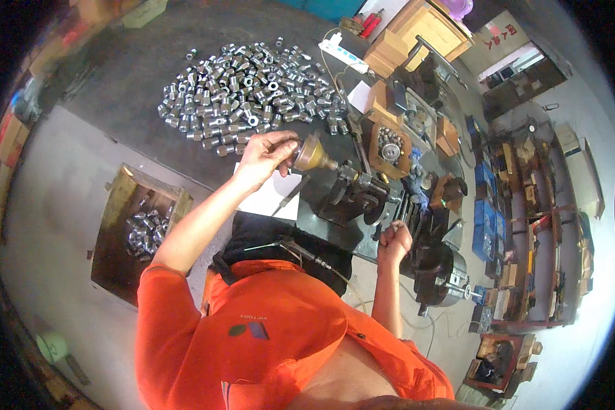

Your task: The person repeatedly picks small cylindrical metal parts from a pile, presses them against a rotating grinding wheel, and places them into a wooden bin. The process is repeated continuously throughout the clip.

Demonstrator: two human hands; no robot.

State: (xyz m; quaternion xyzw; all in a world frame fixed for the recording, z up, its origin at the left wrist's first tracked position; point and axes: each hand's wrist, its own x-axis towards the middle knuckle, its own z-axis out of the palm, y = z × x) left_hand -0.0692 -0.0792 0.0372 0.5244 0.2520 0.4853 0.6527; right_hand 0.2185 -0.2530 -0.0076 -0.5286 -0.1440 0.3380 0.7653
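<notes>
My left hand (270, 158) is closed, its fingers at the wide rim of a brass-coloured funnel-shaped part (312, 154). The narrow end of that part joins the spindle of a small dark bench machine (352, 198). Whether a small piece sits inside the rim is hidden. Lower right, my right hand (395, 240) is curled in a fist around a handle of the machine, mostly covered by the fingers. Beyond my left hand, a large heap of metal fittings (246, 92) lies on the dark bench (123, 75). White paper (270, 198) lies below my left wrist.
A wooden crate (113, 232) with metal fittings stands at the left. An air gun (301, 253) lies on black cloth in front of me. A box of small parts (389, 149), a power strip (342, 53) and cardboard boxes crowd the far right. Shelves (533, 232) line the right wall.
</notes>
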